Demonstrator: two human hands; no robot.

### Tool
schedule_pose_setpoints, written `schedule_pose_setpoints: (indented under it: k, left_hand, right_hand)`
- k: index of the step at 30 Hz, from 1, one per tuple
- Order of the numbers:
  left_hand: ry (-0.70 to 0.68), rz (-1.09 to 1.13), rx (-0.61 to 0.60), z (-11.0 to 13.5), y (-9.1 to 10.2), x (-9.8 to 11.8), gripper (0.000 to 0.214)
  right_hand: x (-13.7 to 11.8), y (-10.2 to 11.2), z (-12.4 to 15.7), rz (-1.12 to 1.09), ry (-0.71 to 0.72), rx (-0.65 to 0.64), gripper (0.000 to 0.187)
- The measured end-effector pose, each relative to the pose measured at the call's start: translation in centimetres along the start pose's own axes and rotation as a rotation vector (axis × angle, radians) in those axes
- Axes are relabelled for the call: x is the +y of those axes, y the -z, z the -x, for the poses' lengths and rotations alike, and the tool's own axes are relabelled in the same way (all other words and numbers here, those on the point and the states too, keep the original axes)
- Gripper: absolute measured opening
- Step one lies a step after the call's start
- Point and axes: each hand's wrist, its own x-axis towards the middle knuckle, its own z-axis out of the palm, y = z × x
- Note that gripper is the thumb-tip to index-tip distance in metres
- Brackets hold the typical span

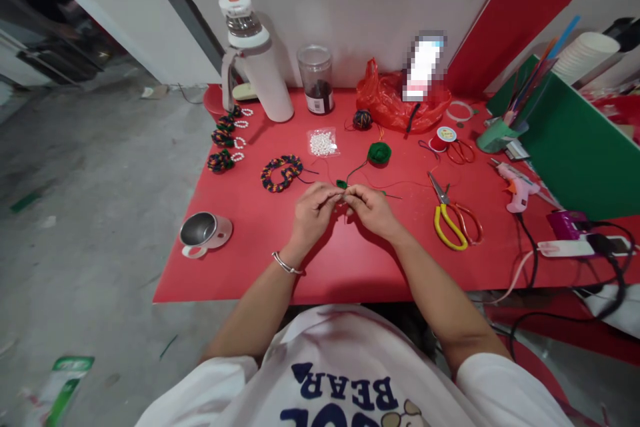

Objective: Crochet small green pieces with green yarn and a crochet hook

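Note:
My left hand and my right hand meet over the middle of the red table, fingers pinched together on a green cord. The cord runs back to a green ball of yarn. A small green knotted piece sits just beyond my fingertips. A silver bracelet is on my left wrist. What lies right between the fingertips is too small to make out.
A multicoloured braided ring, small braided pieces with pearl loops, a bag of pearls, white thermos, jar, metal cup, yellow scissors, red scissors, glue gun, red bag and power strip.

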Motion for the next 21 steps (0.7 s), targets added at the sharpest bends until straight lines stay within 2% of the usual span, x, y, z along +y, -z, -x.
schedule_pose_setpoints:
  k: [5, 9, 12, 17, 21]
  left_hand:
    - [-0.135, -0.067, -0.002, 0.04, 0.20, -0.20, 0.017]
    - [-0.174, -0.131, -0.015, 0.11, 0.25, 0.04, 0.018]
    - [-0.140, -0.153, 0.002, 0.19, 0.00, 0.39, 0.017]
    - [-0.001, -0.124, 0.035, 0.19, -0.43, 0.65, 0.016]
    - [0.071, -0.115, 0.020, 0.10, -0.41, 0.63, 0.016]
  right_hand:
    - [-0.11, 0.09, 0.03, -0.017, 0.003, -0.018, 0.018]
    - [-0.03, -0.13, 0.06, -0.078, -0.019, -0.032, 0.017]
    - [0.22, -0.49, 0.07, -0.152, -0.072, -0.041, 0.022]
    - [0.38, -0.78, 0.04, -0.200, -0.106, -0.019, 0.030]
    - [0.30, -0.76, 0.00, -0.234, -0.138, -0.007, 0.034]
